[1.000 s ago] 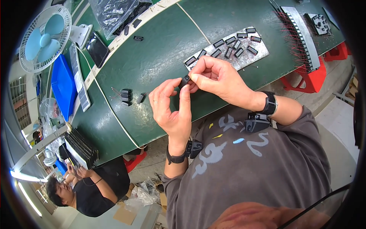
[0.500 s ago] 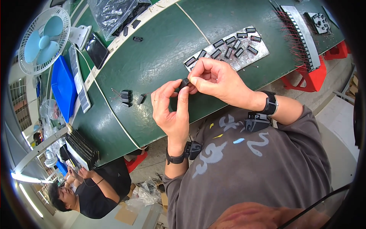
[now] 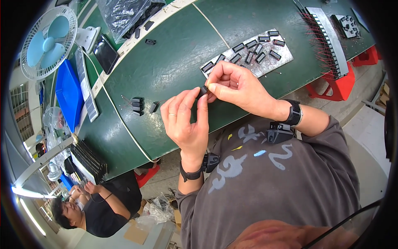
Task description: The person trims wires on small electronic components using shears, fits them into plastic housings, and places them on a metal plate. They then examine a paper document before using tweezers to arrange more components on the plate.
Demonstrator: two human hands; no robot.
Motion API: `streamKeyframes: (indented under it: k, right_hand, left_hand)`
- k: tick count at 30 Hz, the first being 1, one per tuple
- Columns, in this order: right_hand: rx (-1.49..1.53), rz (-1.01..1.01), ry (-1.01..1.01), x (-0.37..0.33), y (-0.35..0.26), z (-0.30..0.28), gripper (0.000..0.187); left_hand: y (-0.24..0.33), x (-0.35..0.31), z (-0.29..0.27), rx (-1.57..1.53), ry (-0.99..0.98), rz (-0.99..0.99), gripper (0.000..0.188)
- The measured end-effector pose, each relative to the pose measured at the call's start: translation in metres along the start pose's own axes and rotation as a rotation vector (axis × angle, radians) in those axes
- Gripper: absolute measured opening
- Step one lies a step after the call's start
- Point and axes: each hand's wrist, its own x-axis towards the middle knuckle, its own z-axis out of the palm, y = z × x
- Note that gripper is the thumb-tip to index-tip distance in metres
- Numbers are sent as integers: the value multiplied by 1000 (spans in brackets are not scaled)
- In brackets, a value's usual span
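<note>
Between my two hands is a small black block-shaped part point(image 3: 202, 91). My left hand point(image 3: 185, 120) pinches one side of it between thumb and fingers. The thumb and fingertips of my right hand point(image 3: 237, 88) close on its other end, partly covering it. Just behind my right hand lies a silvery plate point(image 3: 275, 59) bearing several black rectangular housings point(image 3: 274, 54), with thin red wires among them. To the left of my hands, a few similar black pieces point(image 3: 137, 104) form a small group on the green table point(image 3: 166, 62), with a single piece point(image 3: 154, 107) beside them.
A fan point(image 3: 49, 43), a phone point(image 3: 105, 54), a blue tray point(image 3: 69, 97) and a plastic bag point(image 3: 124, 16) stand or lie to the left. At right, a long strip point(image 3: 329, 41) trails red wires above a red stool point(image 3: 336, 87). A co-worker point(image 3: 107, 203) sits at lower left.
My left hand has turned slightly, its fingers shifting around the black part. The part has tilted a little; my right hand stays almost in place.
</note>
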Motion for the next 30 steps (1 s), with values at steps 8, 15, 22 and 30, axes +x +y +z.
streamKeyframes:
  k: [8, 15, 22, 30]
  right_hand:
    - [-71, -79, -32, -1, -8, 1, 20]
    - [-195, -162, -69, -6, -7, -3, 20]
    - [-291, -174, -190, -7, -13, -7, 18]
    - [-362, -200, -242, -8, -10, -9, 18]
  left_hand:
    - [1, 3, -1, 79, 95, 176, 26]
    - [-17, -1, -9, -182, -49, 31, 21]
    - [-25, -2, -13, -129, -114, 245, 22]
    - [-21, -3, -19, -128, -167, 282, 17]
